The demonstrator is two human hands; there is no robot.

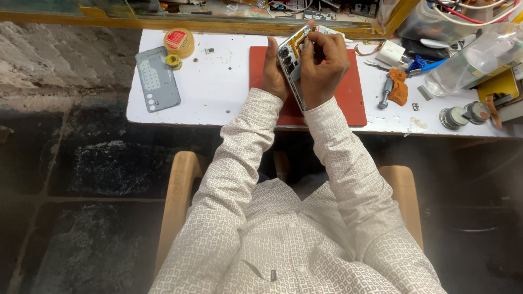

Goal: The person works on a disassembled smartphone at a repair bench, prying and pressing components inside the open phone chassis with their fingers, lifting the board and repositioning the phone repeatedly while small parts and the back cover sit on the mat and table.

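Both hands (305, 68) around opened phone (293, 60), above red mat (354, 103).

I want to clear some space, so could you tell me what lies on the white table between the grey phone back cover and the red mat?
In the head view, only bare white table lies between the grey phone back cover and the red mat, apart from a few tiny screws.

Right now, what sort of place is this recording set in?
Most likely a small phone repair bench. Both hands hold an opened phone over a red work mat, a removed grey back cover lies on the white table, and a screwdriver sits nearby.
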